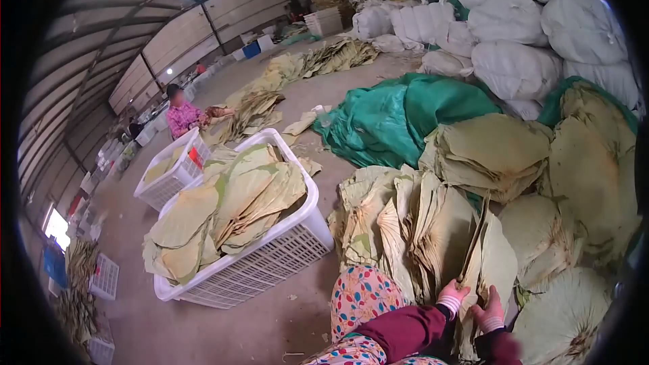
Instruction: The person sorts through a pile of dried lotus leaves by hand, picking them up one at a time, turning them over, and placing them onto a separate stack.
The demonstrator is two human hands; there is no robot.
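Note:
Both hands wear pink gloves with striped cuffs at the lower right. My left hand (453, 296) is closed on the lower edge of a dried leaf in a standing row of folded leaves (439, 230). Just right of it, my right hand (490, 311) lies against the pale leaf (497, 257) at the row's right end, its thumb and fingers apart. Whether it grips the leaf is hard to tell. More large round leaves (564, 321) lie right of my hands. A white basket (257, 272) heaped with dried leaves (230, 203) stands to the left.
Green netting (399, 118) lies beyond the leaf row. White sacks (517, 67) are stacked at the back right. A second basket (162, 189) stands behind the first, near a person in pink (181, 116). Leaf piles (297, 71) stretch along the floor.

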